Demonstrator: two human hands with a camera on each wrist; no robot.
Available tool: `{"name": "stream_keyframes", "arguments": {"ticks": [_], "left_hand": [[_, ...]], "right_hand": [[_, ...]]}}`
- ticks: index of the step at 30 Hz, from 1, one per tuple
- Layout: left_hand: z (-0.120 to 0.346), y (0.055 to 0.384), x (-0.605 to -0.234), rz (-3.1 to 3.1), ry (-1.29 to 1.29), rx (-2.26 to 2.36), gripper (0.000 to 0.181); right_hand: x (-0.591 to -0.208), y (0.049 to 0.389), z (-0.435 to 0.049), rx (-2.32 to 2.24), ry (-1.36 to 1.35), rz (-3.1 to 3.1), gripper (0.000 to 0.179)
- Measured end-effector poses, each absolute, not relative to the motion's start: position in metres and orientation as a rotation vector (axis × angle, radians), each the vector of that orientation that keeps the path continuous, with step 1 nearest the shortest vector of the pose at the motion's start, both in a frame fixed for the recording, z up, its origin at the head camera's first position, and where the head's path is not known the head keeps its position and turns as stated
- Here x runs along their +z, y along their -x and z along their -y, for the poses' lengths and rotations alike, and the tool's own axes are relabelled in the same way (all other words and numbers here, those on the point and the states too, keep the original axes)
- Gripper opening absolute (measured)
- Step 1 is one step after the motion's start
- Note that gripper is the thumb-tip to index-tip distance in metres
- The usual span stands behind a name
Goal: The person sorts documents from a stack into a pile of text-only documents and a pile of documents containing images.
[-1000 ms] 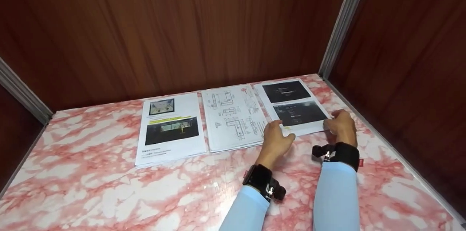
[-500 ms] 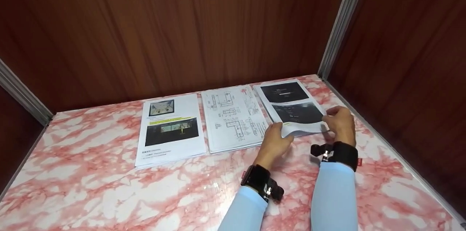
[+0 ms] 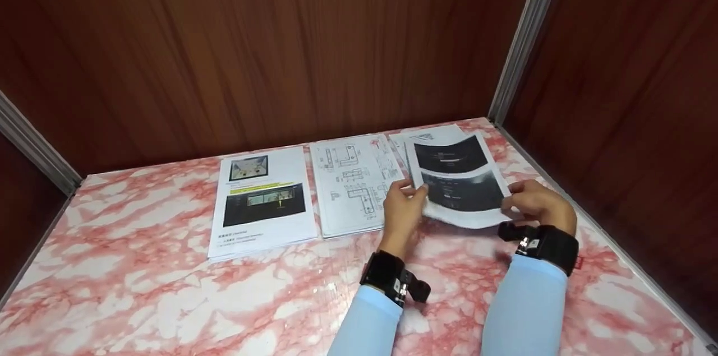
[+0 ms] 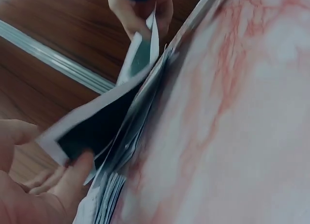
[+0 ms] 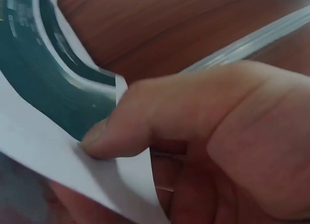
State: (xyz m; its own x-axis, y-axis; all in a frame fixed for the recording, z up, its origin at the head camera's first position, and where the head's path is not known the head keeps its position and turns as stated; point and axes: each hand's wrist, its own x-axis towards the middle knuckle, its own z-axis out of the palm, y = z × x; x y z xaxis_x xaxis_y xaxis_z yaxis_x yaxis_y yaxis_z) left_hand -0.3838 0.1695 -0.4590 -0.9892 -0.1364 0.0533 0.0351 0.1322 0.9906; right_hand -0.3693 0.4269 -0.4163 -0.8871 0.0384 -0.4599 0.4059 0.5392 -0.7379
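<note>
A printed sheet [image 3: 461, 192] with two dark pictures bows between my two hands, its near edge raised off the table. My left hand [image 3: 401, 207] pinches its left edge, thumb on top; the left wrist view shows that thumb against the sheet [image 4: 92, 129]. On the opposite side, my right hand [image 3: 539, 204] grips the right edge. In the right wrist view its thumb presses on the white margin [image 5: 53, 122], with fingers behind the paper. Beneath and beyond lies another paper [image 3: 443, 133] with line drawings, mostly covered.
A stack of technical drawings [image 3: 348, 213] lies just left of my left hand. Farther left is a printed stack [image 3: 263, 227] with photos and yellow highlighted lines. The marbled table [image 3: 168, 294] meets a brown wood-grain panel [image 3: 280, 53] behind and metal posts [image 3: 521, 42] at the corners.
The sheet with dark pictures has come up off its place and nearer, uncovering the paper with line drawings. My left hand moved left onto its edge; my right hand moved right and nearer.
</note>
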Motion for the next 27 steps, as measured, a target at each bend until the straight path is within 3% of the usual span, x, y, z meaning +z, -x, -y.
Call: {"name": "stream_keyframes", "arguments": {"ticks": [6,15,21,27], "left_hand": [[-0.162,0.384,-0.464,2.345,-0.17,-2.022,0.05],[-0.159,0.381,-0.463,2.397,-0.083,-1.952,0.033],[-0.143,0.381,-0.452,2.439,-0.034,-1.708,0.015],[-0.116,0.389,-0.444,2.416,-0.126,-1.783,0.013]], "right_hand": [[-0.41,0.369,-0.429,-1.109,-0.291,-2.438,0.081],[-0.421,0.383,-0.417,-0.937,-0.203,-2.747,0.042],[-0.419,0.386,-0.412,-1.093,-0.191,-2.67,0.043],[-0.417,0.394,-0.397,-1.261,-0.055,-2.597,0.041]]}}
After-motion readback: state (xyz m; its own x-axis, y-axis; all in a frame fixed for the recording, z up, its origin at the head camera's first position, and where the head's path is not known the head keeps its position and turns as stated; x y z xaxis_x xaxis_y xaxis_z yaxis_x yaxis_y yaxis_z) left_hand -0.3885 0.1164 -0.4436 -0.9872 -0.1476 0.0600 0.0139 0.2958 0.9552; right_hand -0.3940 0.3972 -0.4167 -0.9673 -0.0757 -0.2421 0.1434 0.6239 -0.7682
